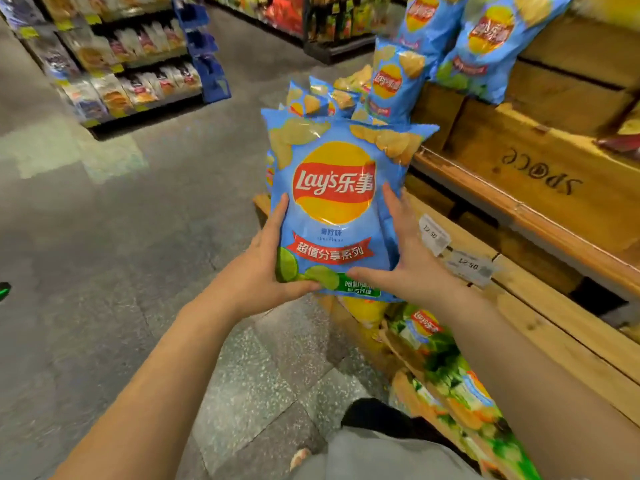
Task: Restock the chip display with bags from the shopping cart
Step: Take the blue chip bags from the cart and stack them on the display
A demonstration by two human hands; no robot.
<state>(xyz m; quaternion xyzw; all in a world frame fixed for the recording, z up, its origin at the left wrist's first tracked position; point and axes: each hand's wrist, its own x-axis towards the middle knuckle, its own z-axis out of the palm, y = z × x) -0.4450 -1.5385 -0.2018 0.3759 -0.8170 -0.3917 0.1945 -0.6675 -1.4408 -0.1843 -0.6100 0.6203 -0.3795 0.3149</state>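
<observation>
Chip bag [334, 209], mid-frame before the wooden display [540, 168]: likely light, air-puffed, slick, contents fragile. Grasped at lower edges by left hand [263, 268] and right hand [408, 258]; best held gently by the sides, never squeezed.

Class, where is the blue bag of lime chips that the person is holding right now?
The blue chip bag is mid-frame, held upright between the left hand and right hand, just left of the wooden display.
</observation>
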